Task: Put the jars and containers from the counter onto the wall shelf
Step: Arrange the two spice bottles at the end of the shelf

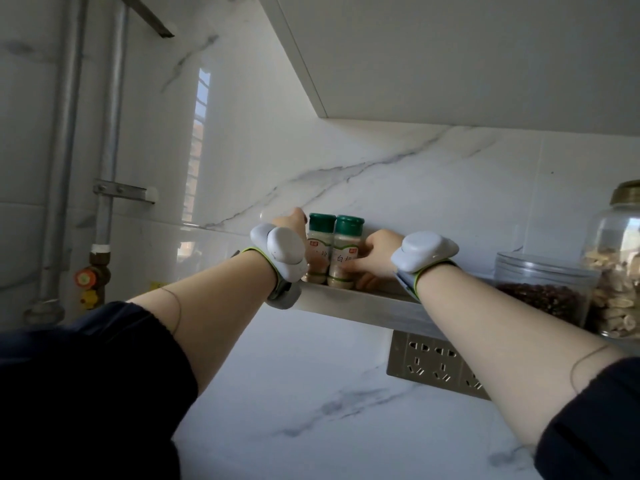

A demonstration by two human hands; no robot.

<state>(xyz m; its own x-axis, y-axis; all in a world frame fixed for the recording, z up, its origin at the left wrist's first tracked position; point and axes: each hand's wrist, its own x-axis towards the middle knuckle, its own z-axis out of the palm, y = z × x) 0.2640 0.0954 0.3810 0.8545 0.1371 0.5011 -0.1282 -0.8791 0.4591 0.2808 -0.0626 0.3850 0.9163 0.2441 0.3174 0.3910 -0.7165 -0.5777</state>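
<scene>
1. Head view, looking up at a white wall shelf (363, 301) fixed to a marble-look tiled wall, w/ a white cabinet (467, 57) overhead.
2. Two small spice bottles w/ green caps stand upright on the shelf's left end, side by side and touching or nearly so: left bottle (320, 247), right bottle (346, 252). Both hold pale powder; labels carry a red mark and dark characters.
3. Left hand (294, 226) is up at the left bottle's left side, fingers reaching behind it. A grey wrist device blocks most of the hand, so can't tell whether it grips the bottle or only rests against it.
4. Right hand (375, 259) is curled round the right bottle from its right side, thumb across the lower label and fingers behind, closed on it. The bottle's base sits at the shelf's front edge.
5. Both forearms are bare, dark sleeves pushed up near the elbows; each wrist wears a grey device on a green-edged strap.
6. Further right on the shelf, well apart from the bottles: a clear round tub (543, 289) w/ dark reddish-brown bits, and just beside it a tall glass jar (616, 265) w/ a brass-coloured lid, holding pale tan pieces.
7. Under the shelf a metal-faced wall socket panel (433, 363). At far left, grey pipes (65, 133) run down the wall, w/ an orange-and-yellow valve (88, 280) low down.
</scene>
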